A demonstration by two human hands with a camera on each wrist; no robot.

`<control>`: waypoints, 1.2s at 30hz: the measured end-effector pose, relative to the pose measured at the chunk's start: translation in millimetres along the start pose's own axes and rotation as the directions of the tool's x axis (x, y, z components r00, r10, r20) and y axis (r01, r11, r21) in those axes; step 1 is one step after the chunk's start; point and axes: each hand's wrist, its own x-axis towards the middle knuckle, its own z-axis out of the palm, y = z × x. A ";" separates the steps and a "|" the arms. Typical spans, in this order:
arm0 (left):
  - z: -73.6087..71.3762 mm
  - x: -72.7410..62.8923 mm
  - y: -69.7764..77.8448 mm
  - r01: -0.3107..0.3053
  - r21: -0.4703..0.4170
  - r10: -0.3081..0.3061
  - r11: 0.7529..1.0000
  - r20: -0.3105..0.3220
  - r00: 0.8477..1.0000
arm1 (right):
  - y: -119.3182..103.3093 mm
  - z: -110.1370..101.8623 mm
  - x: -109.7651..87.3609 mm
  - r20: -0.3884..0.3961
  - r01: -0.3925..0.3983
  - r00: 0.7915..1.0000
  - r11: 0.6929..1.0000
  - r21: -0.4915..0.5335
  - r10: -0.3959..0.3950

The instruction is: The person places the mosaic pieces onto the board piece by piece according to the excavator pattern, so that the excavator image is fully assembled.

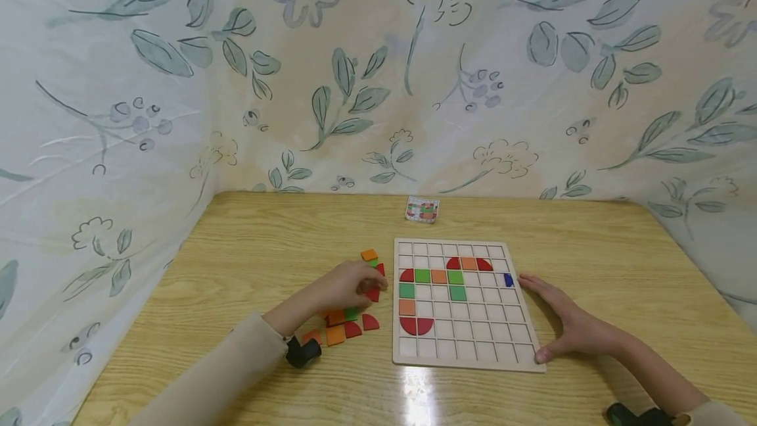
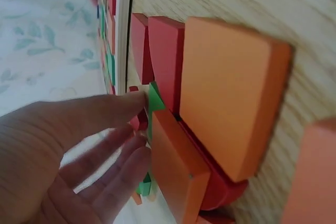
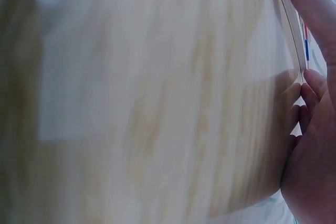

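Observation:
A pale wooden grid board (image 1: 485, 331) lies on the table, with red quarter-circle, green square and orange square pieces in some cells. My left hand (image 1: 349, 284) is over the loose pieces left of the board. Its thumb and fingertips close around a small red piece (image 2: 139, 120), partly hidden by them. Beside these fingers are an orange square (image 2: 228, 95) and a green piece (image 2: 155, 103). At the board's right side, my right hand (image 1: 570, 324) is spread, its thumb on the near right corner and its straight fingers by the edge.
Several orange, green and red pieces lie loosely under and around the left forearm, such as a red quarter circle (image 1: 370, 322). A small pattern card (image 1: 422, 210) stands behind the board. A blue mark (image 1: 508, 279) shows near the board's right edge. A floral cloth (image 1: 355, 169) backs the table.

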 end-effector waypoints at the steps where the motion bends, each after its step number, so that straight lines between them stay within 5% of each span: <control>1: 0.2 0.0 0.2 -0.007 0.014 0.007 1.000 -0.002 1.000 | 0.0 -0.2 -0.1 0.000 0.004 1.000 1.000 0.000 -0.004; 16: 4.1 3.7 8.9 -0.008 0.125 0.011 0.992 -0.017 1.000 | -3.4 -1.7 -0.8 0.002 0.026 1.000 1.000 -0.014 -0.026; 25: 6.4 5.6 10.7 -0.005 0.066 0.010 0.998 -0.069 0.998 | -2.3 -1.7 0.1 0.005 0.036 0.999 0.999 -0.007 -0.036; 31: 8.3 11.4 18.8 0.094 0.074 -0.080 0.993 -0.183 0.980 | -1.6 -1.5 0.3 0.007 0.032 0.999 0.999 -0.007 -0.032; 36: 10.3 29.4 43.5 0.179 -0.007 -0.177 0.984 -0.198 0.964 | 0.1 -1.1 0.1 -0.001 0.052 0.999 0.999 -0.009 -0.052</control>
